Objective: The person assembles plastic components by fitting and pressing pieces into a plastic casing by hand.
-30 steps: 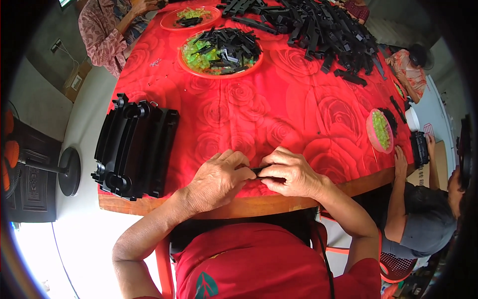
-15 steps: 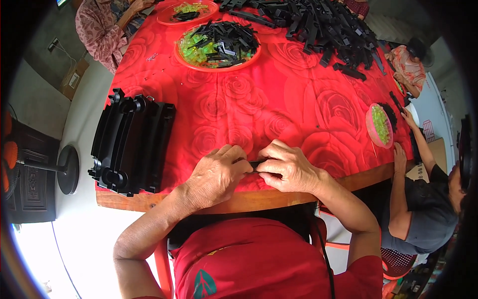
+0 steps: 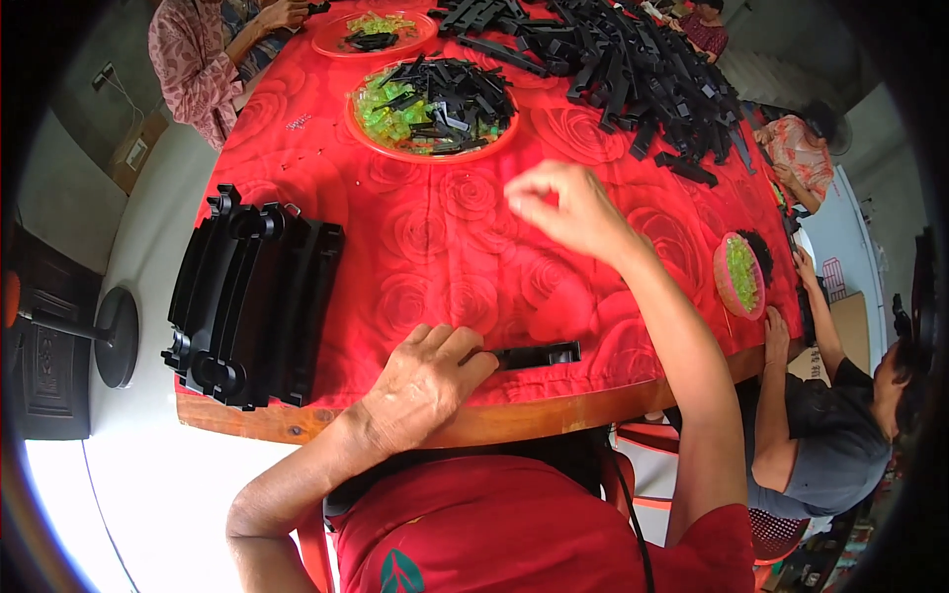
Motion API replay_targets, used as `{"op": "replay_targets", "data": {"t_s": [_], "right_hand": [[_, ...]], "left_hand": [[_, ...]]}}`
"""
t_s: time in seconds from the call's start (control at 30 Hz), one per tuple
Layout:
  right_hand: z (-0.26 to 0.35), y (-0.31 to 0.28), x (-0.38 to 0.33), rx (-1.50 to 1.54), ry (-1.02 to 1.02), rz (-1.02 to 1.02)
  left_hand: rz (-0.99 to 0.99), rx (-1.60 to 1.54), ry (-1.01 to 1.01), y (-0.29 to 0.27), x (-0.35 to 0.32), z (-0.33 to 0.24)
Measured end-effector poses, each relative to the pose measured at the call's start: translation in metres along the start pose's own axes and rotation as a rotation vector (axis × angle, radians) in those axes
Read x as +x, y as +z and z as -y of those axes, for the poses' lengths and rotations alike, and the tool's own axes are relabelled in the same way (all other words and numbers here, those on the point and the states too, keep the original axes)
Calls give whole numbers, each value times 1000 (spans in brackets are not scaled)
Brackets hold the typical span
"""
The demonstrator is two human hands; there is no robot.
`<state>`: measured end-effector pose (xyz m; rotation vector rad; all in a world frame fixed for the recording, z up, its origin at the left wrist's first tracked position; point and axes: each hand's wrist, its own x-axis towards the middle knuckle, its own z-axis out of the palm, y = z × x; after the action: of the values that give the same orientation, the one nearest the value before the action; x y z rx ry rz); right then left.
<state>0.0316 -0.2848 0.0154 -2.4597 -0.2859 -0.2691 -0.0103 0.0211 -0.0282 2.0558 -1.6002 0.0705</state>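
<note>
My left hand [image 3: 427, 381] is closed on one end of a narrow black plastic part [image 3: 539, 355] at the near edge of the table. The other end of the part sticks out to the right. Above the middle of the cloth is my right hand [image 3: 568, 206], its fingers loosely curled with a gap to the thumb; I see nothing in it. Beyond it stands an orange-red basket [image 3: 435, 159], filled with small yellow-green clear pieces [image 3: 386, 111] and thin black strips [image 3: 465, 94]. A row of long black plastic housings [image 3: 252, 296] lies to the left.
A big heap of black parts [image 3: 643, 84] covers the far right of the red rose-patterned cloth [image 3: 465, 237]. Another basket [image 3: 331, 40] stands at the far left. A pink bowl [image 3: 727, 277] of yellow-green pieces sits by a co-worker [image 3: 830, 425] at the right. Other people sit around the table.
My right hand has let go of the black part and moved forward over the cloth. My left hand still holds the part near the edge. The view has shifted slightly.
</note>
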Motion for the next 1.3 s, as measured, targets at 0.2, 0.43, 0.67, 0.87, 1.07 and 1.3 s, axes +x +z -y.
{"op": "replay_targets", "data": {"t_s": [0.2,0.43,0.67,0.87,1.07,1.3], "right_hand": [[-51,13,83,-299,196,-251],[-73,34,122,-579,340,-266],[-83,39,120,-527,247,-409],[-66,31,88,-200,193,-466],[-21,29,33,-4,-67,-437],[48,21,-70,-300,-440,-341]], "left_hand": [[-37,-30,-13,1,-4,-2],[-54,-96,-40,8,-8,3],[-4,-172,-97,4,-4,4],[-23,-159,-108,6,-4,0],[-59,-106,-94,10,-5,-2],[-124,-60,-65,11,-8,-6]]}}
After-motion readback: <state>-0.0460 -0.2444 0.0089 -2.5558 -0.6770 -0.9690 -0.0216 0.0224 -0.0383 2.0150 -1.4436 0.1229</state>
